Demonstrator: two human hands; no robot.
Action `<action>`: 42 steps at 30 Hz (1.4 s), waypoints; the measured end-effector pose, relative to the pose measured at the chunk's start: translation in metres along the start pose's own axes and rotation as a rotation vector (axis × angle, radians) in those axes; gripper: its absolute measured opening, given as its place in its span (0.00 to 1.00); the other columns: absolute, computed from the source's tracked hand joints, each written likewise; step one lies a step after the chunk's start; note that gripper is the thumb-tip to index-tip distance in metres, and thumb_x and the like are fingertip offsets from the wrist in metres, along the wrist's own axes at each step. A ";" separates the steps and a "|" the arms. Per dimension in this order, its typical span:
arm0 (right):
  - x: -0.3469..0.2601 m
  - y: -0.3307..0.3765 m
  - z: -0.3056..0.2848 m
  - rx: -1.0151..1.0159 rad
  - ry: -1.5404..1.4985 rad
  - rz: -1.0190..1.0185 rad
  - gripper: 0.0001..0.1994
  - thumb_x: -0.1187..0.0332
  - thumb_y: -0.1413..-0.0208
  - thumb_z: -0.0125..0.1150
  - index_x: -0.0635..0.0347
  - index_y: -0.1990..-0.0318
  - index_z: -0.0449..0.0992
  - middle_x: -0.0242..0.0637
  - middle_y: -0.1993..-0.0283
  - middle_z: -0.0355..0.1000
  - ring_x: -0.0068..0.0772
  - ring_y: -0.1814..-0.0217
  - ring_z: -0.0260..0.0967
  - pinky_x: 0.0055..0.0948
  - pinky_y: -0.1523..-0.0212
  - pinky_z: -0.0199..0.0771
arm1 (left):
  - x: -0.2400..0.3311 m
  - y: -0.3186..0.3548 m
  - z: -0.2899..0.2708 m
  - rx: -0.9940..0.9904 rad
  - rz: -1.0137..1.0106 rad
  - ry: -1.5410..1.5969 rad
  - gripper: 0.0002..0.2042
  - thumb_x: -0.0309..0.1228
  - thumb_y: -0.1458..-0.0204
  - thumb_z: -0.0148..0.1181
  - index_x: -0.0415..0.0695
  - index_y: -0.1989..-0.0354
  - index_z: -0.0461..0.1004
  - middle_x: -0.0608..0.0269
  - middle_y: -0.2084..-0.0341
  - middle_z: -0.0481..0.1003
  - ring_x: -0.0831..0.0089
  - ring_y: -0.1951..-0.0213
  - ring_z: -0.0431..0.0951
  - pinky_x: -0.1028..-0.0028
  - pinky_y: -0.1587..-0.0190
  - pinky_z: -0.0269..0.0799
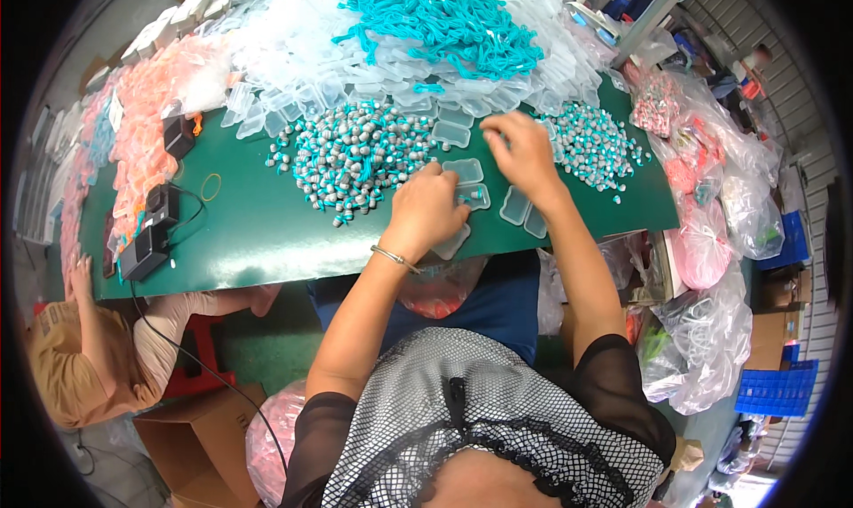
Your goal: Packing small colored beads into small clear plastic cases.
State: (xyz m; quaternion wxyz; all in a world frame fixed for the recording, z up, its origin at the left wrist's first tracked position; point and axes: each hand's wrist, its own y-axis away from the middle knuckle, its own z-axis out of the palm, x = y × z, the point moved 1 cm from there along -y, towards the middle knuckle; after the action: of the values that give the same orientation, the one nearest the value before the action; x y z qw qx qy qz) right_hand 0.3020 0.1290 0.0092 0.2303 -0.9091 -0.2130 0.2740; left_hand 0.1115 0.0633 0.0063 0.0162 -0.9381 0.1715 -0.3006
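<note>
Hands at an open clear box (464, 170) on the green desk (258, 250), between two plug piles.
Box: a few plugs (477, 194) visible inside; lies just right of the left hand (425, 208), and near the right hand (526, 155), on its lower-left side. Left hand: fingers curled, thumb apart, tips at the box's left edge; grasp cannot be told. Right hand: fingers loosely bent, slightly spread, above the box's far side; contents, if any, cannot be told. Left pile (351, 157) is just beyond the left hand; right pile (597, 144) lies right of the right hand. Teal cords (444, 28) lie farther back.
</note>
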 end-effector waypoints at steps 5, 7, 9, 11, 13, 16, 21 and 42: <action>-0.003 -0.064 0.009 0.171 0.075 -0.164 0.05 0.66 0.47 0.65 0.49 0.64 0.82 0.30 0.62 0.76 0.38 0.54 0.72 0.43 0.56 0.66 | -0.001 0.002 -0.001 0.015 0.000 0.017 0.20 0.37 0.59 0.71 0.40 0.58 0.79 0.51 0.62 0.74 0.51 0.60 0.79 0.57 0.58 0.76; -0.012 -0.082 0.023 0.053 0.195 -0.140 0.07 0.60 0.49 0.66 0.49 0.65 0.84 0.31 0.61 0.76 0.39 0.53 0.71 0.47 0.53 0.63 | -0.002 0.003 0.000 0.023 -0.002 0.030 0.20 0.37 0.59 0.71 0.41 0.57 0.79 0.52 0.62 0.74 0.52 0.60 0.79 0.57 0.57 0.76; -0.022 -0.093 0.035 -0.037 0.344 -0.087 0.09 0.58 0.50 0.67 0.47 0.63 0.84 0.32 0.59 0.77 0.40 0.52 0.71 0.48 0.53 0.61 | -0.003 0.004 0.002 0.032 0.000 0.037 0.20 0.37 0.59 0.70 0.41 0.57 0.79 0.52 0.62 0.74 0.52 0.60 0.79 0.57 0.57 0.76; -0.021 -0.103 0.046 -0.221 0.543 0.012 0.12 0.55 0.53 0.68 0.44 0.61 0.85 0.32 0.59 0.78 0.43 0.50 0.70 0.53 0.52 0.57 | -0.002 0.004 0.002 0.021 -0.001 0.048 0.20 0.36 0.59 0.70 0.41 0.56 0.79 0.52 0.63 0.73 0.52 0.59 0.78 0.57 0.57 0.75; -0.017 -0.108 0.054 -0.248 0.563 0.038 0.12 0.55 0.53 0.68 0.44 0.62 0.85 0.33 0.60 0.78 0.43 0.50 0.70 0.53 0.52 0.57 | -0.002 0.004 0.002 0.016 -0.001 0.056 0.20 0.36 0.59 0.70 0.41 0.56 0.79 0.52 0.62 0.73 0.52 0.59 0.78 0.57 0.57 0.75; -0.020 -0.100 0.048 -0.144 0.534 0.013 0.10 0.58 0.52 0.67 0.45 0.62 0.85 0.34 0.62 0.78 0.41 0.52 0.71 0.52 0.51 0.57 | -0.005 0.006 0.002 0.027 0.006 0.072 0.20 0.35 0.59 0.70 0.41 0.56 0.79 0.52 0.62 0.74 0.52 0.59 0.78 0.58 0.57 0.75; -0.024 -0.051 -0.001 0.021 0.004 -0.124 0.09 0.68 0.53 0.68 0.53 0.62 0.83 0.35 0.64 0.78 0.39 0.57 0.74 0.41 0.52 0.64 | -0.009 0.007 0.003 0.057 0.015 0.098 0.20 0.34 0.60 0.71 0.41 0.56 0.79 0.52 0.63 0.74 0.53 0.59 0.78 0.59 0.57 0.75; -0.020 0.051 -0.011 -0.186 -0.159 -0.180 0.10 0.76 0.54 0.67 0.58 0.62 0.79 0.35 0.60 0.74 0.41 0.56 0.71 0.36 0.54 0.69 | -0.014 0.003 0.006 0.078 0.037 0.154 0.20 0.33 0.60 0.71 0.39 0.57 0.78 0.51 0.65 0.76 0.53 0.61 0.78 0.60 0.58 0.74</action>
State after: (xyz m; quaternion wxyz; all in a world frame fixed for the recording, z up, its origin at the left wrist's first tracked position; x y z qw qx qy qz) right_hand 0.3067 0.0745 -0.0021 0.1513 -0.8792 -0.3358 0.3024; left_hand 0.1029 0.0644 -0.0068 0.0450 -0.9075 0.1776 -0.3781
